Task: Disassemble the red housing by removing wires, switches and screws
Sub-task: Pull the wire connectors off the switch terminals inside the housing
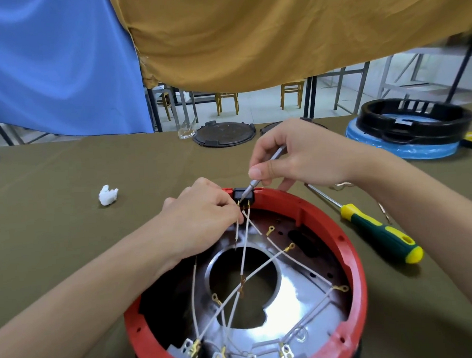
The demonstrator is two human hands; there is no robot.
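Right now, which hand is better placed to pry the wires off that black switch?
The right hand: it already holds the thin metal tool with its tip at the black switch. The left hand just pinches a wire.

We sit in a workshop: a cloth-covered bench [67,186] holds a screwdriver [377,226] and stripped appliance parts [416,122] (black rings, lids), with metal-framed tables [344,87] and wooden chairs [292,91] beyond hanging sheets [250,37].

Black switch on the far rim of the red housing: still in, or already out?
Still in. The black switch sits in the red housing rim, wires attached; the right hand holds a thin tool against it.
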